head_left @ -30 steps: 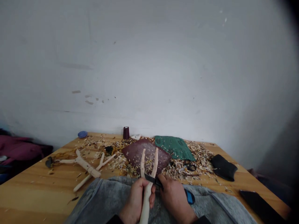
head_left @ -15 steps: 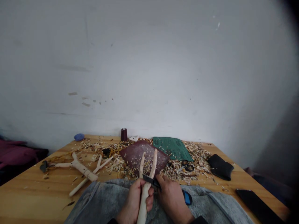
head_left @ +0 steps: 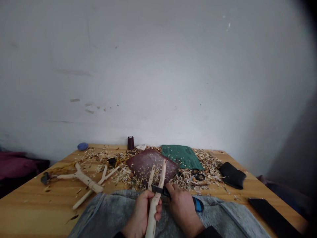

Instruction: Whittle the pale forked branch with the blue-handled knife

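My left hand point(head_left: 140, 211) is wrapped round a peeled forked branch point(head_left: 153, 211), whose two prongs point up and away from me. My right hand point(head_left: 182, 206) grips a knife point(head_left: 198, 205) by its black and blue handle. The dark blade lies across the branch at the base of the fork, close to my left thumb. Under both hands a grey cloth point(head_left: 114, 211) covers my lap and the table's front edge.
Two more peeled forked branches point(head_left: 86, 181) lie crossed at left. Wood shavings surround a maroon sheet point(head_left: 141, 163), a green sheet point(head_left: 182, 155) and scissors point(head_left: 199, 177). A thread cone point(head_left: 130, 142) stands behind. At right are black material point(head_left: 232, 175) and a phone point(head_left: 272, 213).
The blade stays at the fork's base, while my right hand and the knife have shifted very slightly. The branch's prongs have tilted a little. The whole view has moved slightly.
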Demonstrator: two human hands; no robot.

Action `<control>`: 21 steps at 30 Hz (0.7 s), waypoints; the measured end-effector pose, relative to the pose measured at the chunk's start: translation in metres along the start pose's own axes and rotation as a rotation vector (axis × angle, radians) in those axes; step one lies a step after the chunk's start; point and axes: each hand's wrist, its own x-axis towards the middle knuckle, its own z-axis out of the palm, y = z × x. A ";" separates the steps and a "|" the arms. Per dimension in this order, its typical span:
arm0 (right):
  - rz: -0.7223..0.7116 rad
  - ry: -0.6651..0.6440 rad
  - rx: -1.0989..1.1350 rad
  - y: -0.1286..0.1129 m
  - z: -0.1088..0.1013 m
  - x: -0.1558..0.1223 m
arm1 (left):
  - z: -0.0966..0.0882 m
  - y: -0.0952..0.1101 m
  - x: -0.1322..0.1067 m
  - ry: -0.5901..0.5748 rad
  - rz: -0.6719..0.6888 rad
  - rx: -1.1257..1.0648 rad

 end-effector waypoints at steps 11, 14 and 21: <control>0.216 0.024 -0.046 0.038 -0.006 0.016 | 0.007 -0.007 -0.003 0.073 0.079 0.192; 0.103 0.015 0.023 0.027 -0.008 0.010 | 0.008 -0.008 -0.002 0.107 0.138 0.212; -0.050 -0.030 0.064 0.000 -0.008 -0.001 | 0.003 -0.008 0.002 0.171 0.253 0.259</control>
